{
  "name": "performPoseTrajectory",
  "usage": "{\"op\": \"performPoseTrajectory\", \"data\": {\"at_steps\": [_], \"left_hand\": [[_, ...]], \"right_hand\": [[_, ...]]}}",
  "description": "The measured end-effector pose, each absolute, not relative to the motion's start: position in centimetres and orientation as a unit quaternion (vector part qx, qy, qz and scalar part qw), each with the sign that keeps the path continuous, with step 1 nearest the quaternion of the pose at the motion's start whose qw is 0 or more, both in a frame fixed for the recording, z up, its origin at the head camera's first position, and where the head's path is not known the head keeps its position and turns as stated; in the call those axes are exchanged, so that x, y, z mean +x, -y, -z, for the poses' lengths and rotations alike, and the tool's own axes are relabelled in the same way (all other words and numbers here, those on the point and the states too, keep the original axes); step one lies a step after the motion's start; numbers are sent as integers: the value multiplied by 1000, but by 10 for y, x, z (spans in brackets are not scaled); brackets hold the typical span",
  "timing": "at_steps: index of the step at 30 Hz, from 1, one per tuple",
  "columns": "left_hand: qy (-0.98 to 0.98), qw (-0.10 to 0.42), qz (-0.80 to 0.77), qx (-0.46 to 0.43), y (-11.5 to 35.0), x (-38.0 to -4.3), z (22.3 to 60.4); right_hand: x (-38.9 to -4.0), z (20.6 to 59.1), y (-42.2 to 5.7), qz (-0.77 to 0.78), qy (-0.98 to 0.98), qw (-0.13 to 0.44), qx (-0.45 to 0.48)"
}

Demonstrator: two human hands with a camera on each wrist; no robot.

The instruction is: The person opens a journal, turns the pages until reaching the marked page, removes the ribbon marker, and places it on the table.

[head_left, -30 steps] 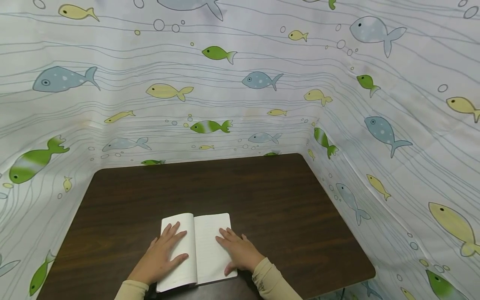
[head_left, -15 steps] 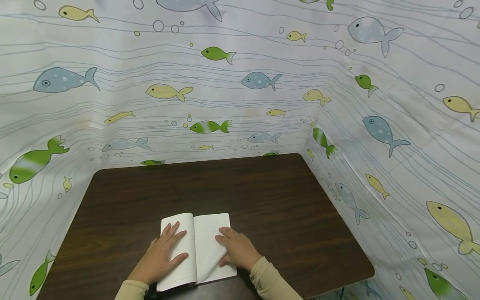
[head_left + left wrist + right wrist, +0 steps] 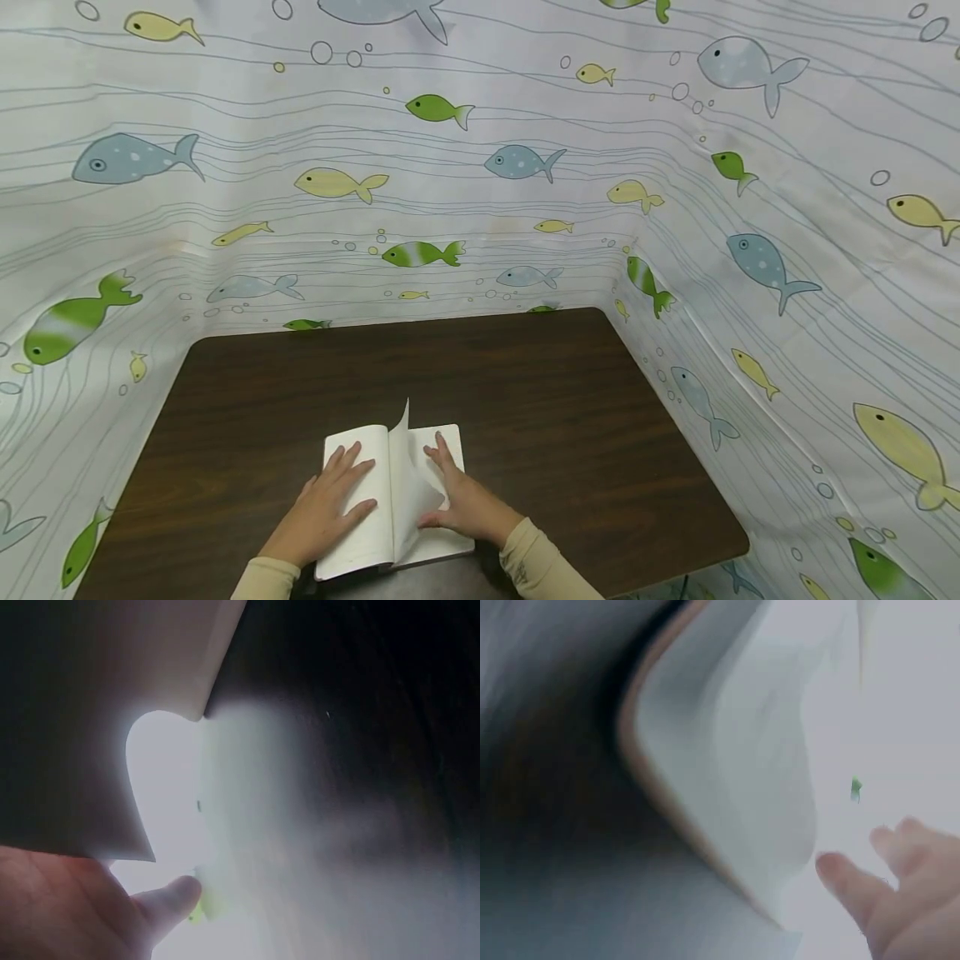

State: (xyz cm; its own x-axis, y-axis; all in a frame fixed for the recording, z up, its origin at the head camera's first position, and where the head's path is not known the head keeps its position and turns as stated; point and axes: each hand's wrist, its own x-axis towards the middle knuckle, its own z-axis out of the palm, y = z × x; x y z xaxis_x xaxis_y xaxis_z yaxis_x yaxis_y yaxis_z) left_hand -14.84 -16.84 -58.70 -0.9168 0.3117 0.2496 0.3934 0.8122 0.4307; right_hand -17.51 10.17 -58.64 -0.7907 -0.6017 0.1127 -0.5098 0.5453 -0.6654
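Observation:
An open notebook [image 3: 360,546] with white pages lies near the front of the brown table. My left hand [image 3: 322,512] rests on its left page with the fingers spread. Between the two hands a loose page [image 3: 411,500] stands up from the spine, curved, with its top corner pointing upward. Beside that page is my right hand [image 3: 476,510], fingers stretched and thumb apart, over the right page [image 3: 442,546]. In the right wrist view the thumb [image 3: 838,871] is close to the raised page's edge; whether they touch is hard to tell.
The dark wood-grain table [image 3: 525,383] extends beyond the notebook to the back and both sides. A white fish-print curtain [image 3: 450,208] encloses its back and sides. Cream sleeves [image 3: 551,562] cover both forearms.
My right thumb has drawn the right-hand page up from its outer edge, and the page now stands raised toward the left. The right fingers have straightened. My left hand has stayed in place.

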Motion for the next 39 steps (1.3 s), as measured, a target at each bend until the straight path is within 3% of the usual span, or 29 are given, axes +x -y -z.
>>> {"op": "performPoseTrajectory", "data": {"at_steps": [3,6,16,27,33,39], "left_hand": [[944,74,268,-180,168,-150,586],[941,62,287,-169,167,-152,586],[927,61,332,-163,170,-157,584],[853,32,517,-68,174,-158,567],[918,52,374,-123,172,-151,577],[942,41,299,-144,172,-144,586]], "right_hand": [[-173,584,-97,394,-840,127,-352],[-170,584,-91,396,-817,146,-393],[-159,582,-69,311,-818,149,-459],[-154,578,-62,247,-845,110,-460],[-150,576,-55,176,-856,64,-482],[-148,580,-56,167,-866,78,-465]]}}
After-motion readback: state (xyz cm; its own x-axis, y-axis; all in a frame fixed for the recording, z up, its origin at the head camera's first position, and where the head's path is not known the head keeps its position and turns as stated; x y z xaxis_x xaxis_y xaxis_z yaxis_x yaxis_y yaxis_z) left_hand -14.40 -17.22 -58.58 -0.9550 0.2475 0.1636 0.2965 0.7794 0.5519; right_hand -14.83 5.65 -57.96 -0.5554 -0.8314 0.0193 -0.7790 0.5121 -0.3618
